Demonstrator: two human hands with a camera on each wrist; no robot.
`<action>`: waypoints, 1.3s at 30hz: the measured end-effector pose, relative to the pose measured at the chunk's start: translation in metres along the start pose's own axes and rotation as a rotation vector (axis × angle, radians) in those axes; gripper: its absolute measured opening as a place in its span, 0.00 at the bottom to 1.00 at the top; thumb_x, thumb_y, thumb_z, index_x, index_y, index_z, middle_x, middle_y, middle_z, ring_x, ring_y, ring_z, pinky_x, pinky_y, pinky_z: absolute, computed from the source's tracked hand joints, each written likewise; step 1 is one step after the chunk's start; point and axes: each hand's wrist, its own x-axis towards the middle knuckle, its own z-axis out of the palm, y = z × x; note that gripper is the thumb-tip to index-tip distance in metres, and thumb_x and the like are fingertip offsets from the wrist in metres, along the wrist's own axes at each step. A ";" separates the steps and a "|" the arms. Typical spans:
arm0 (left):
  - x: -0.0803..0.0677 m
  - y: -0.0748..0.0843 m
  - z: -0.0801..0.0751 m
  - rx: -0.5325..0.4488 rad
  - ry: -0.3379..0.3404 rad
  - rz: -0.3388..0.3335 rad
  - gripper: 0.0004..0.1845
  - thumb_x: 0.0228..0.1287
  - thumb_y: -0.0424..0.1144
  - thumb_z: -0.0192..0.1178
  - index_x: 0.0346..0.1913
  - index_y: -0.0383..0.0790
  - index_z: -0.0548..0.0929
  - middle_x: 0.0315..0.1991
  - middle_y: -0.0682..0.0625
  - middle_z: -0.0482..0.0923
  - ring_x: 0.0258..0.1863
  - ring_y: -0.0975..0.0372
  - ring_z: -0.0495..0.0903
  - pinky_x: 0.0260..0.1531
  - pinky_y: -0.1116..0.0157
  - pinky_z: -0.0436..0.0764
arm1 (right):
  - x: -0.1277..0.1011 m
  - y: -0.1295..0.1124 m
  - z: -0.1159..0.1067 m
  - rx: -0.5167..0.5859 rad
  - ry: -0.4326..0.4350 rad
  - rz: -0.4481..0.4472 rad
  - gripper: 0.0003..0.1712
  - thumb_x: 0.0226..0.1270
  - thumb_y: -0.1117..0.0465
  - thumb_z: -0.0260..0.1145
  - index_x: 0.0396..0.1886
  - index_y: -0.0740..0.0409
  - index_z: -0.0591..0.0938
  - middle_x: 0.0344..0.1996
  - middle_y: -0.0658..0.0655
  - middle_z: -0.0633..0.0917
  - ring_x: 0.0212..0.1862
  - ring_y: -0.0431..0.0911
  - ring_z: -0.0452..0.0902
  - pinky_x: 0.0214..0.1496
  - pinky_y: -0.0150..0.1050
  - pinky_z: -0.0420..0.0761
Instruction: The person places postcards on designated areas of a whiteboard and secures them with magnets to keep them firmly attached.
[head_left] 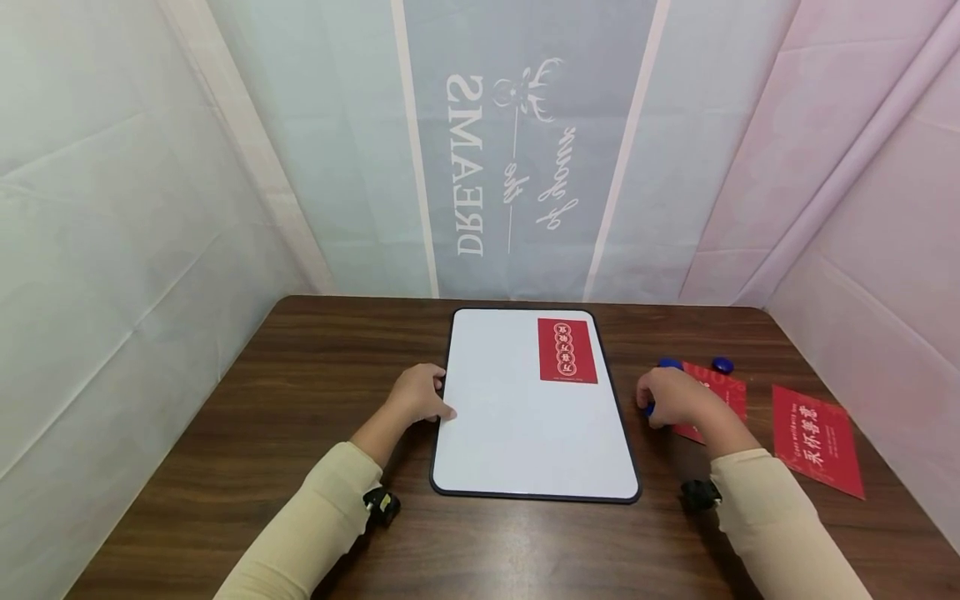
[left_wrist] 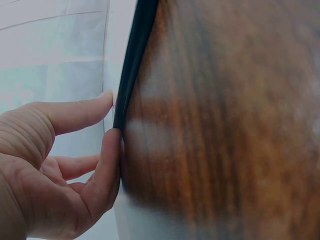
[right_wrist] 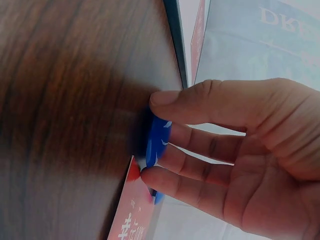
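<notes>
Blue magnet (right_wrist: 159, 140): a round, smooth, glossy disc, pinched on edge between thumb and fingers of the right hand (head_left: 670, 397), just right of the whiteboard (head_left: 517, 433) and touching the wooden table (head_left: 300, 392). The whiteboard is a flat white rectangle with rounded corners and a thin black frame; 1 red card (head_left: 567, 351) lies on its upper right. The left hand (head_left: 417, 395) grips the board's left edge, thumb on top. 2 more red cards (head_left: 819, 440) and 2 further blue magnets (head_left: 722, 364) lie beyond the right hand.
</notes>
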 end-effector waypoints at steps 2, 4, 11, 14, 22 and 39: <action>0.000 0.000 0.000 -0.002 0.001 0.002 0.41 0.42 0.32 0.79 0.63 0.31 0.73 0.50 0.41 0.78 0.24 0.61 0.83 0.29 0.66 0.84 | 0.000 -0.001 -0.001 -0.003 -0.001 -0.006 0.18 0.42 0.68 0.81 0.34 0.58 0.83 0.29 0.54 0.80 0.34 0.49 0.74 0.36 0.47 0.85; 0.001 0.000 0.000 -0.007 0.001 0.003 0.41 0.42 0.32 0.79 0.63 0.31 0.73 0.50 0.41 0.78 0.23 0.61 0.83 0.28 0.66 0.84 | -0.001 -0.002 -0.002 -0.005 -0.002 -0.016 0.18 0.42 0.67 0.81 0.34 0.58 0.83 0.30 0.54 0.80 0.34 0.49 0.74 0.37 0.48 0.85; 0.001 0.000 0.000 -0.010 -0.004 -0.003 0.41 0.42 0.31 0.79 0.63 0.31 0.73 0.50 0.41 0.78 0.23 0.61 0.83 0.28 0.66 0.84 | 0.001 -0.004 -0.005 -0.024 0.032 -0.051 0.15 0.45 0.67 0.79 0.33 0.58 0.83 0.31 0.54 0.81 0.35 0.49 0.76 0.38 0.49 0.84; 0.002 0.000 0.000 -0.007 -0.006 -0.004 0.41 0.42 0.31 0.79 0.63 0.31 0.73 0.50 0.41 0.78 0.24 0.61 0.83 0.28 0.66 0.84 | 0.004 -0.005 -0.005 -0.021 0.059 -0.055 0.15 0.45 0.67 0.78 0.34 0.58 0.83 0.31 0.55 0.81 0.35 0.49 0.76 0.38 0.48 0.85; 0.001 0.000 0.000 -0.006 -0.004 0.003 0.41 0.42 0.31 0.79 0.63 0.30 0.74 0.49 0.41 0.78 0.23 0.61 0.83 0.27 0.66 0.84 | 0.010 -0.009 -0.004 0.010 0.178 -0.067 0.16 0.46 0.67 0.78 0.36 0.59 0.84 0.34 0.58 0.81 0.37 0.51 0.77 0.40 0.51 0.85; 0.000 0.000 0.000 -0.012 -0.003 0.000 0.41 0.42 0.31 0.79 0.63 0.30 0.73 0.49 0.41 0.78 0.23 0.61 0.82 0.26 0.66 0.84 | 0.029 -0.018 -0.006 0.015 0.363 -0.107 0.18 0.51 0.66 0.77 0.42 0.64 0.84 0.42 0.62 0.80 0.43 0.57 0.78 0.44 0.56 0.84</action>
